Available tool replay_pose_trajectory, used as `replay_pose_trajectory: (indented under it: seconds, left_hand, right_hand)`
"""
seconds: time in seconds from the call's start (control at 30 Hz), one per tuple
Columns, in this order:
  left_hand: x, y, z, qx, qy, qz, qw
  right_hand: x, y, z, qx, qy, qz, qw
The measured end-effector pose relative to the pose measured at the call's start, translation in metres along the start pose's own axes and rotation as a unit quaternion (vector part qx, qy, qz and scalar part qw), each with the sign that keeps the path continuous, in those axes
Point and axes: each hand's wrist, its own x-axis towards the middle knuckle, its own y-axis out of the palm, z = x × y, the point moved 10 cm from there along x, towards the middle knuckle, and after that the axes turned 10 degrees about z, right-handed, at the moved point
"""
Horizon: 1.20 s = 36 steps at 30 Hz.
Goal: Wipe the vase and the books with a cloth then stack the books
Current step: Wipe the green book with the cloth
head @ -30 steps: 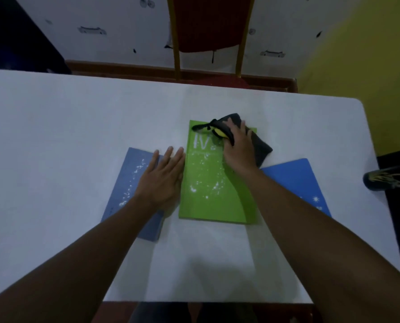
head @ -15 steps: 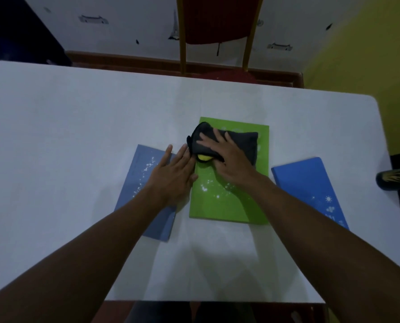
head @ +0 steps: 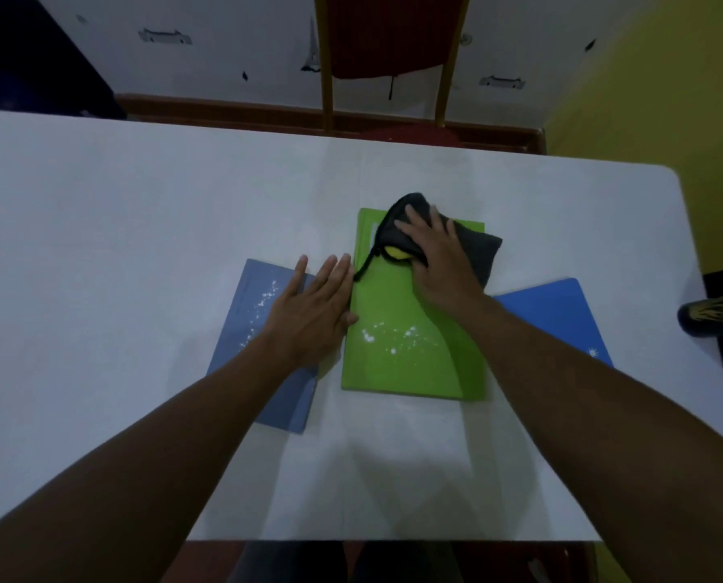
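Table: a white rectangular table (head: 140, 246) with three flat books lying on it in a row, centre to 3 o'clock.
Green book: a bright green hardcover book (head: 397, 372) at the centre, with white specks across its near half.
Cloth: a dark grey cloth with a yellow patch and a thin black loop (head: 473, 246), lying on the 12 o'clock end of the green book and overhanging its corner at 1 o'clock.
Right hand: the right hand (head: 439, 263) lies palm down on the cloth, fingers spread and pressing it flat, not closed around it.
Left hand: the left hand (head: 313, 309) is open and flat, fingers together, holding nothing; it rests on the pale book, thumb touching the green book's 9 o'clock edge.
Pale book: a dusty grey-blue book (head: 258, 313) at 9 o'clock of the green one, speckled white.
Blue book: a bright blue book (head: 557, 313) at 3 o'clock, partly hidden by the right forearm.
Vase: not in view.
Chair: a red-backed chair with a yellow frame (head: 389, 35) beyond the table at 12 o'clock.
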Motion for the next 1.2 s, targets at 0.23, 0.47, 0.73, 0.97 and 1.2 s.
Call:
replay_pose_trajectory:
  seconds: [0.23, 0.47, 0.73, 0.97, 1.2]
  left_hand:
    - [-0.002, -0.014, -0.005, -0.008, 0.083, -0.093, 0.992]
    - [-0.009, 0.002, -0.004, 0.009, 0.078, 0.025, 0.997]
    - [-0.006, 0.004, -0.006, 0.025, 0.06, 0.043, 0.997]
    - [-0.006, 0.004, -0.006, 0.028, 0.066, 0.034, 0.997]
    - [-0.005, 0.004, -0.009, -0.026, 0.073, 0.04, 0.996]
  right_hand:
    - [-0.054, -0.001, -0.004, 0.198, 0.002, -0.045, 0.979]
    - [-0.103, 0.057, 0.052, 0.123, -0.067, 0.055, 0.989]
    - [-0.067, 0.051, 0.034, -0.209, -0.058, 0.032, 0.976]
    - [-0.148, 0.101, 0.044, -0.142, -0.222, 0.149, 0.953]
    - [-0.066, 0.026, -0.01, -0.264, -0.13, 0.067, 0.953]
